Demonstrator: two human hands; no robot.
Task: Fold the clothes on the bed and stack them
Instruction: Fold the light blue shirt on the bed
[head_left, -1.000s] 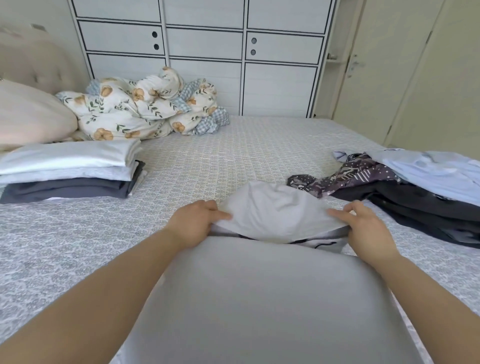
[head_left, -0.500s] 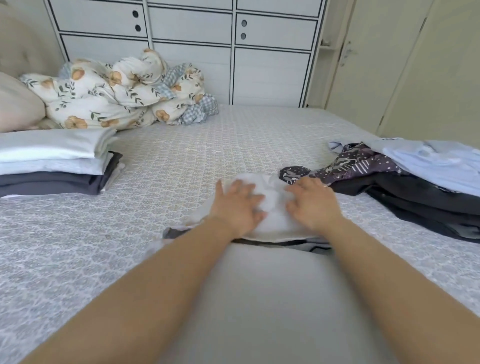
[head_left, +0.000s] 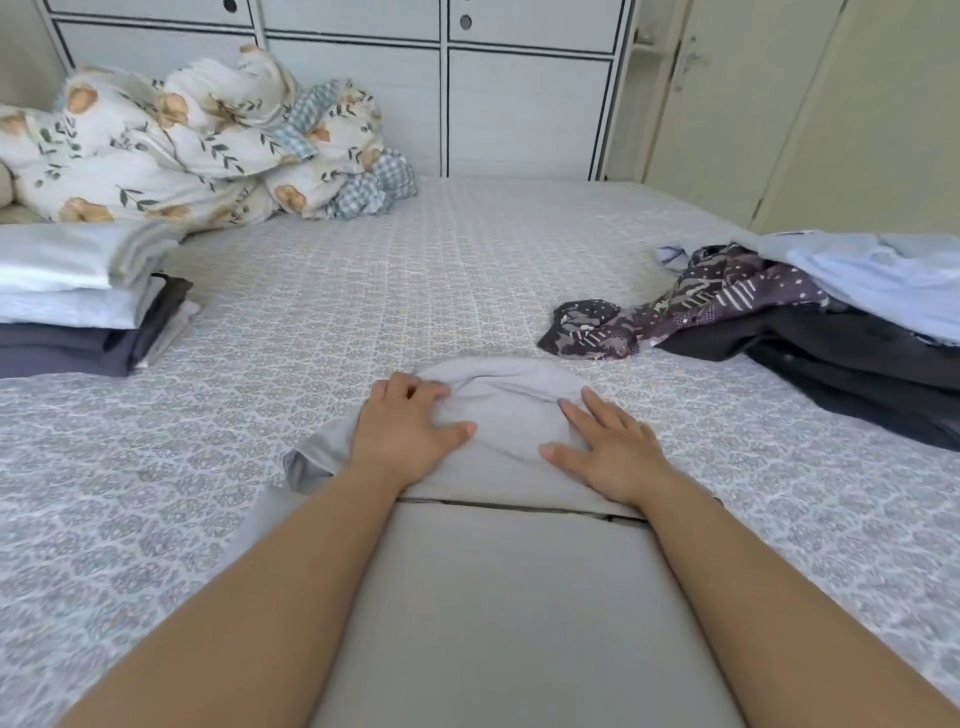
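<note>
Head view, and the pale grey soft cotton garment (head_left: 511, 415) lies in the middle of the bed, its far end doubled back toward the person. A second ago both hands were pinching that far edge and lifting it; now the fold is down, the left hand (head_left: 402, 434) and the right hand (head_left: 610, 449) lying flat on it, fingers spread, gripping nothing, pressing the crease. One fold looks done, so smoothing and another fold probably follow before stacking. On the left waits the neat stack of folded white and dark grey clothes (head_left: 83, 299); on the right, well apart, sprawls the unfolded heap of patterned purple, black and light blue clothes (head_left: 789, 312). Beneath it all is the grey-patterned bed sheet (head_left: 415, 270), a crumpled floral duvet (head_left: 197, 150) at the far left, white panelled cabinets (head_left: 519, 104) behind.
</note>
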